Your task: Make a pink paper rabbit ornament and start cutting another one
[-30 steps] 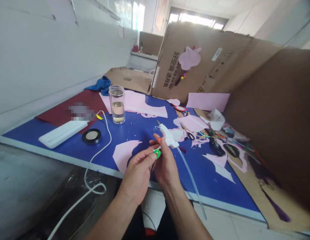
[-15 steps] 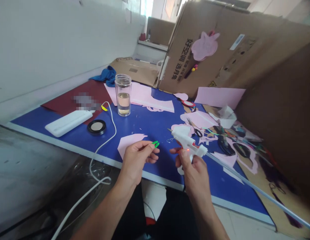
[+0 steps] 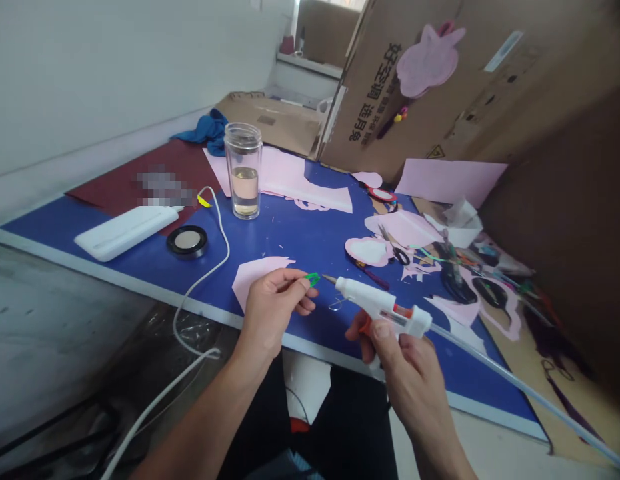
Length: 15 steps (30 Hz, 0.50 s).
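Observation:
Between thumb and fingers, my left hand [image 3: 276,307] pinches a small green clip-like piece [image 3: 313,279]; its exact kind is hard to make out. My right hand [image 3: 400,360] is wrapped around the handle of a white glue gun [image 3: 373,300] with an orange trigger. The metal nozzle points left, its tip very close to the green piece; I cannot tell whether they touch. A long clear glue stick [image 3: 510,375] runs out of the gun's back to the lower right. Beneath my left hand lies a cut sheet of pink paper [image 3: 246,283].
A glass jar of pale liquid [image 3: 245,177] stands behind, near its black lid [image 3: 187,241]. A white power bank [image 3: 127,233] with a white cable [image 3: 210,280] lies at left. Scissors [image 3: 395,247] and pink paper scraps [image 3: 420,270] crowd the right. Tall cardboard [image 3: 370,153] rises behind.
The glue gun has levelled out, and its nozzle has come to the green piece. My left hand still holds that piece. The view has tipped slightly downward.

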Available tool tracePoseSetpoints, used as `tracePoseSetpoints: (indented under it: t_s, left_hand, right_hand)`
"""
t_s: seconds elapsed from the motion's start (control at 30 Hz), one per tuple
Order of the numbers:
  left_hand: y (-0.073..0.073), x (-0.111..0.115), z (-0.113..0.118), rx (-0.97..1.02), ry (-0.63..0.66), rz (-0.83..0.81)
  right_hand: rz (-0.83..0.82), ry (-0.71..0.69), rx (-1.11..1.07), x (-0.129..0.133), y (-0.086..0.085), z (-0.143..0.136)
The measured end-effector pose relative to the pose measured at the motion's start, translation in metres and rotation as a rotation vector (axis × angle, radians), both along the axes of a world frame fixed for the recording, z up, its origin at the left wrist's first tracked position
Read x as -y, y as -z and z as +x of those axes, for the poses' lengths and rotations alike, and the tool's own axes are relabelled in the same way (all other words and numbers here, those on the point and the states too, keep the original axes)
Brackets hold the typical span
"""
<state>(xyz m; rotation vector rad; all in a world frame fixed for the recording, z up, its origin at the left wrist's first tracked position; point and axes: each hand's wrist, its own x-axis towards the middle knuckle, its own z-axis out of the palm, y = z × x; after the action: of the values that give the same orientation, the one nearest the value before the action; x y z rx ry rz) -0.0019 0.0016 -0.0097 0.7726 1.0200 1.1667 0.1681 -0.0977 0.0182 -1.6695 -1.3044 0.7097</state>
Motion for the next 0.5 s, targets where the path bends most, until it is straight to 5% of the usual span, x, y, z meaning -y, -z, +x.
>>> tracePoseSetpoints:
  t_s: [0.5]
  left_hand:
    - [-0.0039, 0.0032, -0.0027, -0.007, 0.027, 0.017]
  right_hand:
    - [-0.033, 0.02, 0.037, -0.0016, 0.0023, -0.0017]
